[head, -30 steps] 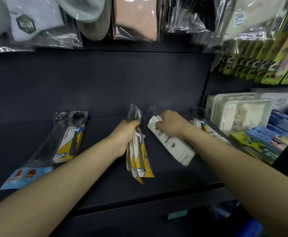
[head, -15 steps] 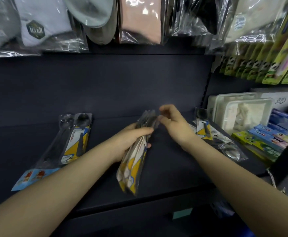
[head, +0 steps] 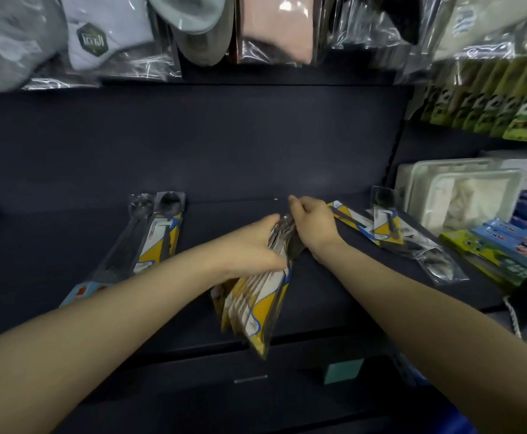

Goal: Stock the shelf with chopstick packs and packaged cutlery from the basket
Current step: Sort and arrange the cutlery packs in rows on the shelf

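Stocking is partly done, we judge: on the dark shelf (head: 68,245), packs lie at nine o'clock (head: 158,233) and three o'clock (head: 381,227). Our left hand (head: 249,249) clamps the centre bundle of yellow-and-white cutlery packs (head: 255,302); our right hand (head: 312,223) pinches its top.

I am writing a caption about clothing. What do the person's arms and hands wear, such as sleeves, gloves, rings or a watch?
Nothing is worn in this view. The left hand and the right hand are bare, without gloves, and I see no rings. Both forearms are bare from the wrist to the picture's edge: no sleeve, watch or bracelet shows. The picture is slightly blurred, so a very thin ring could be missed.
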Demonstrator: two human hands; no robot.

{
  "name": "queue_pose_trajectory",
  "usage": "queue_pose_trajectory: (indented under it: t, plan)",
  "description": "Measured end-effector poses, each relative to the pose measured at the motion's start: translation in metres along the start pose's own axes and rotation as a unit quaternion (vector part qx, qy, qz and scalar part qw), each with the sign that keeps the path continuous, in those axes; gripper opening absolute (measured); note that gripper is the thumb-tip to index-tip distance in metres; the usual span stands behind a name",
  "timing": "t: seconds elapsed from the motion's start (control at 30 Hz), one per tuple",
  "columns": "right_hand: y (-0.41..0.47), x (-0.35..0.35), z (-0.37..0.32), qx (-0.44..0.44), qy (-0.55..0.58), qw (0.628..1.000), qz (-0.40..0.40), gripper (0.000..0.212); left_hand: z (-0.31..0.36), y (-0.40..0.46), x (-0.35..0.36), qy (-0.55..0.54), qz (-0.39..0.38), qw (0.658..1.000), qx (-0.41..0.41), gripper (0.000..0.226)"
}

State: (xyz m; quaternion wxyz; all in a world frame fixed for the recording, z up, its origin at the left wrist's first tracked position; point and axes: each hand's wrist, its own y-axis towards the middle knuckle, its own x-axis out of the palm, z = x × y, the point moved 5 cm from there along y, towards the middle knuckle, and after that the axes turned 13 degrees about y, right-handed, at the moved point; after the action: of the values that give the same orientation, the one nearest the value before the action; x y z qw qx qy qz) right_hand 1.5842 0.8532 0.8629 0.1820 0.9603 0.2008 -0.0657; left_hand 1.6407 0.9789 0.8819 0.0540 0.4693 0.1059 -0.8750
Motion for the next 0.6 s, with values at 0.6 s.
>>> queue_pose_trajectory:
  t: [0.6]
  plan:
    - [0.024,0.028,-0.009,0.02,-0.187,0.978,-0.086,0.051,-0.048,-0.035,0.004,0.043,0.011,0.993,-0.113,0.062]
